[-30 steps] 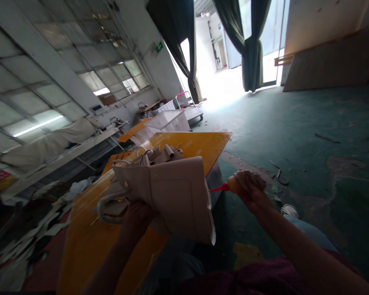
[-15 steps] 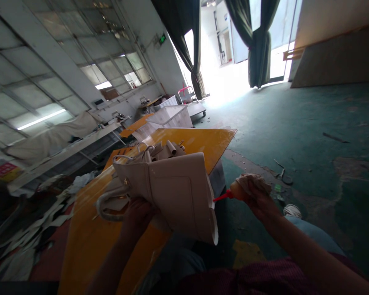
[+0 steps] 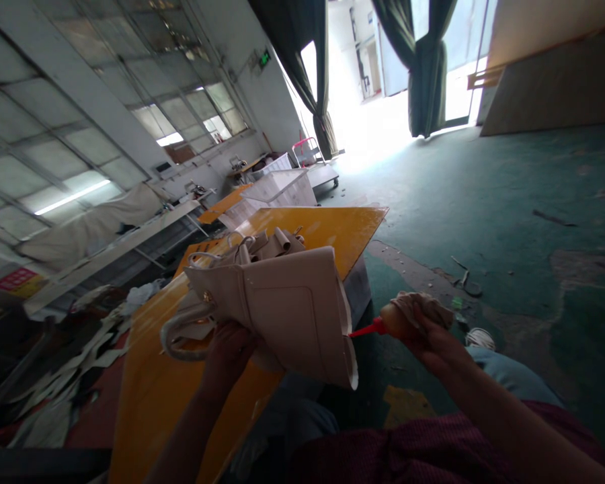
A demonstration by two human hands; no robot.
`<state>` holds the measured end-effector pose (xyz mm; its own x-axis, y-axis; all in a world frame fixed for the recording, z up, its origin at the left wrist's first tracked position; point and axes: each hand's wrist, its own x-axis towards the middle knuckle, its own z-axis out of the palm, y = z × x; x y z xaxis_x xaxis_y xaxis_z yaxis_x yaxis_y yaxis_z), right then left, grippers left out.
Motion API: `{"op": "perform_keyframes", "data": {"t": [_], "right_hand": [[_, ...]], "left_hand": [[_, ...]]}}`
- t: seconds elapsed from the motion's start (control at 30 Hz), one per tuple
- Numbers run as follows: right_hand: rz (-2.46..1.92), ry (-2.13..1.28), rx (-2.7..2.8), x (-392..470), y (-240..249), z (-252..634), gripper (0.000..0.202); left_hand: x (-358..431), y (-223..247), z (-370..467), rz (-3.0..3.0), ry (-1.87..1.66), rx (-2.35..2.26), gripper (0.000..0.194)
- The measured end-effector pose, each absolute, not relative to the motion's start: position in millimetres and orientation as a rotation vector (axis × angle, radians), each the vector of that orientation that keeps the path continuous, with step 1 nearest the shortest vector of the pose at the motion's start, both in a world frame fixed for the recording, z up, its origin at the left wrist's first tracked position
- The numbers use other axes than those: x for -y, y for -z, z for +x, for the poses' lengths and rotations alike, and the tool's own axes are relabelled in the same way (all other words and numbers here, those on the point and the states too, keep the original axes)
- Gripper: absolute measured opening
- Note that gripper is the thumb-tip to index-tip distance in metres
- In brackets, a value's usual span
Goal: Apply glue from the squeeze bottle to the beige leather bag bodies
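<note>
A beige handbag (image 3: 287, 309) lies on its side on the yellow-topped table (image 3: 327, 232), its right end jutting past the table edge. Near the bag's handle (image 3: 181, 333), my left hand (image 3: 230, 346) is closed on the body of the bag. My right hand (image 3: 431, 336) grips a squeeze bottle (image 3: 394, 320) with a red nozzle, a crumpled cloth (image 3: 428, 308) wrapped round its far end. The nozzle's tip is at the bag's right edge, where the layers stand apart. Whether anything flows from it cannot be made out.
Behind the table stand white bins (image 3: 282, 188) and a flat trolley (image 3: 323, 175). Material scraps (image 3: 75, 363) are heaped at the left. A long bench (image 3: 121, 252) runs below the windows. Debris (image 3: 466, 279) litters the green floor at the right.
My right hand has shifted slightly right and down with the bottle. The nozzle stays close to the bag's edge. The left hand and the bag have hardly moved.
</note>
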<state>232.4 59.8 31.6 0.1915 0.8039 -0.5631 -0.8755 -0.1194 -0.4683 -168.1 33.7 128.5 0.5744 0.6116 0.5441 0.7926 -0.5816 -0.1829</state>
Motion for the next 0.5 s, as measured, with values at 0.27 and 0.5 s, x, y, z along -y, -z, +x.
{"op": "perform_keyframes", "data": {"t": [0.27, 0.5], "right_hand": [[-0.835, -1.469, -0.177, -53, -44, 232, 0.015], [-0.785, -1.369, 0.030, -52, -24, 231, 0.060]], "left_hand": [[-28, -126, -174, -2.424, 0.604, 1.210, 0.028], [-28, -122, -177, -2.409, 0.615, 1.201, 0.024]]}}
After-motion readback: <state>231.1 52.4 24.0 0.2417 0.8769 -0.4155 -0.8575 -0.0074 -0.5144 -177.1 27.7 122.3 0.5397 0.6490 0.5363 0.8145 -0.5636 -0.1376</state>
